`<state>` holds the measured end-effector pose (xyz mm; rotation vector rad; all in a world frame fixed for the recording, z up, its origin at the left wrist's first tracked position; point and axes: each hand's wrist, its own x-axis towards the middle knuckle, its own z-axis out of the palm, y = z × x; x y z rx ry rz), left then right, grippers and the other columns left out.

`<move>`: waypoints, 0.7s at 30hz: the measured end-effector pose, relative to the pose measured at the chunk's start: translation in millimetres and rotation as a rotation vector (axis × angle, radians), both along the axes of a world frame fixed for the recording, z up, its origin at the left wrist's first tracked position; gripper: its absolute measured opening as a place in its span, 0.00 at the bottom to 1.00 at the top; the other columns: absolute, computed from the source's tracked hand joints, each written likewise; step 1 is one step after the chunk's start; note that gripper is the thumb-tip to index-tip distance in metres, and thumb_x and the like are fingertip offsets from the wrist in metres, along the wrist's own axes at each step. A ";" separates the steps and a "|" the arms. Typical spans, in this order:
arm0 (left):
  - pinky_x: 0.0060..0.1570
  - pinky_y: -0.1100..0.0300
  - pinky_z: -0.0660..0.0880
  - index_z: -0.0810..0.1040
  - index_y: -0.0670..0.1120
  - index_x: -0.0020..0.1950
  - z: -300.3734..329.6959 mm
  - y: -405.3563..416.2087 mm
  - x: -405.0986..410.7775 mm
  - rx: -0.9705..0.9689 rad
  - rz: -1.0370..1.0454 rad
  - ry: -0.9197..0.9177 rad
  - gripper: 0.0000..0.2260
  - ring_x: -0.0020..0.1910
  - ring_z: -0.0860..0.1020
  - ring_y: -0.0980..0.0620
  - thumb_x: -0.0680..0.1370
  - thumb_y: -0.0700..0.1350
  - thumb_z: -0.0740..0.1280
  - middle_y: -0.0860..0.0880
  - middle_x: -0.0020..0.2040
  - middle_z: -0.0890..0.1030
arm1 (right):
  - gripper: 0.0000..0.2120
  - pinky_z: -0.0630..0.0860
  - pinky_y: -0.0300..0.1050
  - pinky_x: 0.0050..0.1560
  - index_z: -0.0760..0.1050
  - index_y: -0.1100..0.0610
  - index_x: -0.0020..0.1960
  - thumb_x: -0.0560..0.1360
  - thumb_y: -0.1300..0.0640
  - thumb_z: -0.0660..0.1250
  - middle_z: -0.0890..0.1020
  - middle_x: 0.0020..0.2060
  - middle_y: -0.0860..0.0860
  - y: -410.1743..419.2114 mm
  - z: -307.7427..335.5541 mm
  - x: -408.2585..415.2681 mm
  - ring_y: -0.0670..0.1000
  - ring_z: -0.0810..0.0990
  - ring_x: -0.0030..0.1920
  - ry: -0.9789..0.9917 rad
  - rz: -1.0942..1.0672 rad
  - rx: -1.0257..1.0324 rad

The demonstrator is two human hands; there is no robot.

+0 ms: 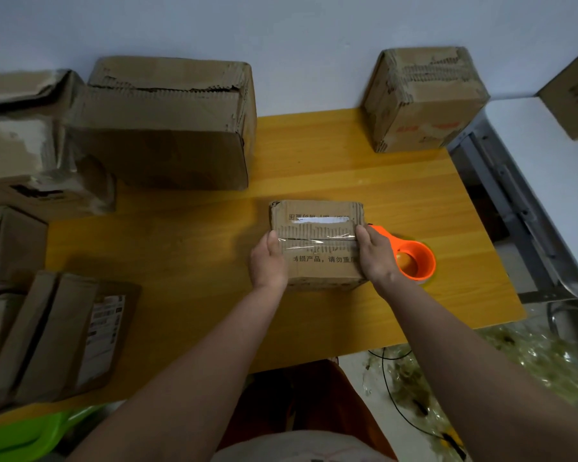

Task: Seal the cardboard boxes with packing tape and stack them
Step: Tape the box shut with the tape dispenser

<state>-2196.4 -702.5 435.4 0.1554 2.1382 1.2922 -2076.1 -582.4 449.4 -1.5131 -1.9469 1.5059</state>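
Left hand (pixel 268 260): thumb up on the taped box (pixel 317 243), gripping its left side.
Right hand (pixel 374 258): mirrors it, clasping the right side.
Dispenser (pixel 414 263): on the surface (pixel 197 228), just beside.

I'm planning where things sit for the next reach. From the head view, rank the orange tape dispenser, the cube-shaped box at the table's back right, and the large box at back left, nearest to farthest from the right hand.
1. Orange tape dispenser: right beside the right hand, on its outer side.
2. Cube-shaped box: back right corner of the table.
3. Large box: back left, across the table.
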 end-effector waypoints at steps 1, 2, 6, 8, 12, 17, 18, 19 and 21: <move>0.50 0.45 0.80 0.78 0.47 0.50 0.5 0.1 -0.1 -0.006 0.005 -0.018 0.18 0.47 0.81 0.47 0.84 0.51 0.50 0.46 0.47 0.82 | 0.17 0.66 0.38 0.46 0.75 0.62 0.61 0.83 0.56 0.52 0.79 0.55 0.58 0.0 0.5 1.7 0.51 0.74 0.52 0.021 -0.012 -0.026; 0.50 0.45 0.80 0.78 0.48 0.50 1.6 0.6 -0.2 -0.003 0.011 -0.028 0.18 0.48 0.81 0.47 0.84 0.51 0.50 0.46 0.48 0.82 | 0.17 0.67 0.39 0.48 0.75 0.61 0.61 0.84 0.55 0.51 0.79 0.53 0.56 0.8 1.6 3.5 0.51 0.75 0.52 0.042 -0.021 -0.056; 0.48 0.51 0.78 0.75 0.47 0.45 7.9 4.5 -6.5 -0.044 -0.014 0.006 0.19 0.47 0.80 0.45 0.84 0.53 0.49 0.45 0.46 0.81 | 0.24 0.71 0.47 0.56 0.74 0.58 0.64 0.83 0.45 0.48 0.78 0.56 0.54 6.2 7.1 -1.6 0.55 0.76 0.56 -0.015 -0.012 -0.145; 0.49 0.49 0.79 0.77 0.47 0.48 9.0 9.5 -11.2 -0.080 -0.060 0.032 0.22 0.47 0.80 0.45 0.83 0.57 0.49 0.46 0.47 0.81 | 0.26 0.70 0.50 0.63 0.72 0.58 0.67 0.82 0.42 0.47 0.77 0.60 0.56 6.4 6.3 -6.9 0.57 0.74 0.62 -0.071 0.032 -0.123; 0.52 0.44 0.79 0.77 0.47 0.46 5.5 17.9 -16.7 -0.121 -0.044 0.051 0.21 0.48 0.81 0.44 0.83 0.57 0.49 0.44 0.47 0.81 | 0.25 0.71 0.50 0.59 0.73 0.61 0.65 0.83 0.47 0.46 0.77 0.61 0.60 4.9 -0.9 -8.8 0.59 0.75 0.61 -0.056 -0.040 -0.099; 0.52 0.48 0.79 0.78 0.47 0.54 9.7 21.4 -13.8 -0.109 0.039 -0.042 0.22 0.48 0.81 0.45 0.84 0.56 0.47 0.46 0.48 0.81 | 0.25 0.73 0.55 0.62 0.74 0.59 0.64 0.83 0.44 0.47 0.78 0.58 0.57 5.3 -6.5 -6.5 0.58 0.76 0.58 -0.022 -0.096 -0.183; 0.52 0.48 0.79 0.77 0.48 0.52 9.7 21.1 -14.5 -0.107 0.054 -0.077 0.22 0.48 0.81 0.45 0.84 0.57 0.47 0.46 0.48 0.81 | 0.25 0.73 0.54 0.62 0.74 0.58 0.64 0.83 0.44 0.47 0.78 0.57 0.56 4.9 -6.3 -5.4 0.57 0.77 0.57 -0.020 -0.095 -0.204; 0.51 0.49 0.79 0.76 0.48 0.48 10.8 20.5 -15.5 -0.110 0.063 -0.115 0.22 0.47 0.80 0.45 0.84 0.57 0.46 0.45 0.48 0.81 | 0.26 0.73 0.54 0.61 0.75 0.58 0.64 0.82 0.43 0.47 0.79 0.57 0.55 5.6 -6.1 -3.6 0.56 0.77 0.57 -0.017 -0.094 -0.233; 0.49 0.50 0.79 0.73 0.48 0.42 14.1 16.7 -17.3 -0.137 0.048 -0.203 0.25 0.41 0.79 0.47 0.83 0.59 0.43 0.44 0.46 0.81 | 0.27 0.74 0.57 0.62 0.75 0.56 0.64 0.81 0.41 0.46 0.80 0.58 0.56 8.0 -5.7 0.6 0.57 0.78 0.57 -0.014 -0.076 -0.292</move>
